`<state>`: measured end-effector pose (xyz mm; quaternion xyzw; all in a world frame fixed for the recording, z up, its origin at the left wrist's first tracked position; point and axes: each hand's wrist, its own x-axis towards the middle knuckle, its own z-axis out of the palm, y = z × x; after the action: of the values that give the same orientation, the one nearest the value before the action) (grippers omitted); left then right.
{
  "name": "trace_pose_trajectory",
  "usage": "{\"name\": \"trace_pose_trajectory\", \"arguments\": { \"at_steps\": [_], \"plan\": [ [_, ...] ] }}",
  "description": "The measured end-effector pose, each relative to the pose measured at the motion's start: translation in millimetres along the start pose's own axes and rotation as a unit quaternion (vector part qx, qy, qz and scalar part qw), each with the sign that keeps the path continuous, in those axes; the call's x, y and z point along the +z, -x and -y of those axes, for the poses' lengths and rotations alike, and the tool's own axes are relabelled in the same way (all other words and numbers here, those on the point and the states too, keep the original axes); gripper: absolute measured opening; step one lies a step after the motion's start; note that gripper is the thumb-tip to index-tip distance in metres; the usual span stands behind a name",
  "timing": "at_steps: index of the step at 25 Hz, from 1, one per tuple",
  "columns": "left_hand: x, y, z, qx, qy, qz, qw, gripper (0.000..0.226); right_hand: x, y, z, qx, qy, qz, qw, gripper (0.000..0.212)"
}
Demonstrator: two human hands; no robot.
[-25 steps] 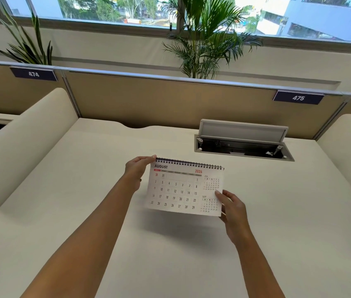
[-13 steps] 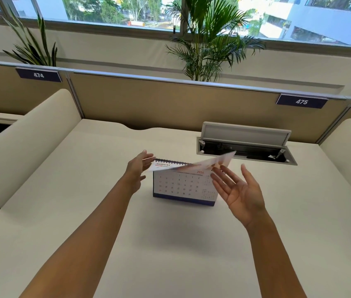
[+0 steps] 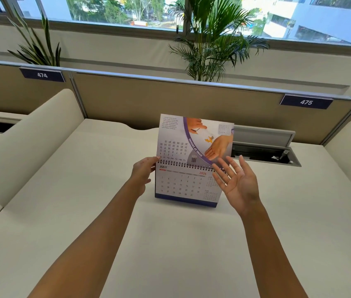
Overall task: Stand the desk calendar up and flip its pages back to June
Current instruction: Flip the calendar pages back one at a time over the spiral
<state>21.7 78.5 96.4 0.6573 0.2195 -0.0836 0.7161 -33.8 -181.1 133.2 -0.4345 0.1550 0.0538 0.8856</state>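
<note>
The left hand holds the left end of the spiral of the desk calendar, which stands near the middle of the worktop, toward its far edge, and shows July. One page stands upright above the spiral. The right hand is beside it, fingers wide and holding nothing, so this page could fall forward again and cover July.

I count, on my feed: one desk calendar, standing on one counter; one page raised above its spiral. Two hands: left hand, right hand. Two potted plants. Two number plates, 474 and 475. One open cable hatch.
</note>
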Motion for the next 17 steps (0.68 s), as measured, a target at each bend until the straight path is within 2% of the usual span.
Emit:
{"name": "trace_pose_trajectory", "arguments": {
  "at_steps": [5,10,13,17],
  "plan": [
    [1.6,-1.8,5.7,0.003,0.015,-0.016,1.0,0.027,-16.9,-3.2,-17.8,-0.036,0.06,-0.069,0.995,0.037],
    [4.8,-0.8,3.0,0.007,0.027,-0.033,0.999,0.031,-35.9,-7.3,-46.3,-0.085,0.187,-0.2,0.958,0.017],
    [5.8,-0.2,0.9,0.011,0.032,-0.035,0.999,0.03,-39.7,-10.7,-66.4,-0.054,0.225,-0.218,0.948,0.023],
    [6.5,2.1,-3.1,0.005,0.024,-0.026,0.999,0.019,-38.7,-12.7,-90.2,-0.036,0.276,-0.189,0.942,0.041]
  ]
}}
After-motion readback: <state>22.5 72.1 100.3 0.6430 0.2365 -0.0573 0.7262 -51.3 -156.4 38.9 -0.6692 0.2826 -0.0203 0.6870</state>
